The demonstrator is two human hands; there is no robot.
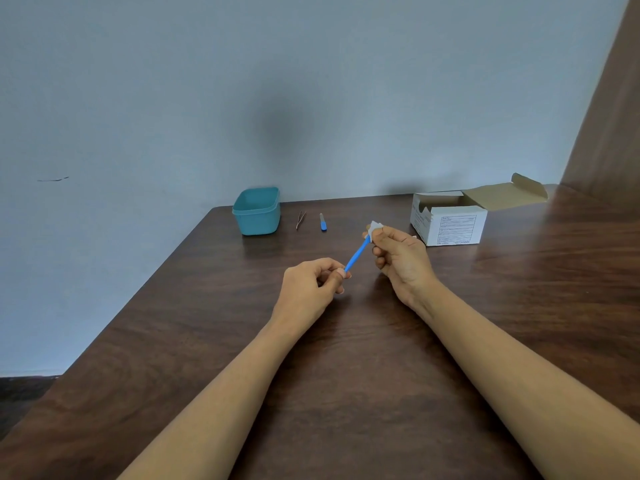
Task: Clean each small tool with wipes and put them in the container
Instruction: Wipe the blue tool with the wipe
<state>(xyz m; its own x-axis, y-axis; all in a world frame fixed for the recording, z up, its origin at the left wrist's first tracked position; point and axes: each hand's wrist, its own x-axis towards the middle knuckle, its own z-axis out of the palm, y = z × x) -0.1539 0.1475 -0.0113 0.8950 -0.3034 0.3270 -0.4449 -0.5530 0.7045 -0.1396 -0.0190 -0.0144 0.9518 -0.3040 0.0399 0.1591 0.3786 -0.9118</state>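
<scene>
item 1, blue tool (356, 253): slim and straight, held in the air above the table (346, 375), slanting from lower left up to upper right. near end pinched between thumb and forefinger of left hand (310, 284), remaining fingers curled in toward the palm. far end covered by item 2.

item 2, wipe (373, 229): small, white, crumpled. folded over the upper tip of the blue tool and gripped there by thumb and fingers of right hand (400, 259). tip under the wipe hidden.

item 3, container (257, 216): teal, rounded-rectangular, lidless, upright near the far left corner of the table, close to the wall (173, 98). well apart from both hands. contents, if any, impossible to tell from this angle.

item 4, tweezers (300, 220): thin, metallic, flat on the table just right of the container, lying lengthwise from far to near.

item 5, second small tool (322, 222): blue handle, pale grey far end, flat on the table just right of the tweezers, not touching them.

item 6, box (450, 223): white cardboard, printed panel on the near face, lid flap open and folded back to the right. set at the far right of the table, just beyond the right hand.

setting: bare forearms (502, 358) stretched over a dark wood-grain table. pale blue-grey wall behind.
</scene>
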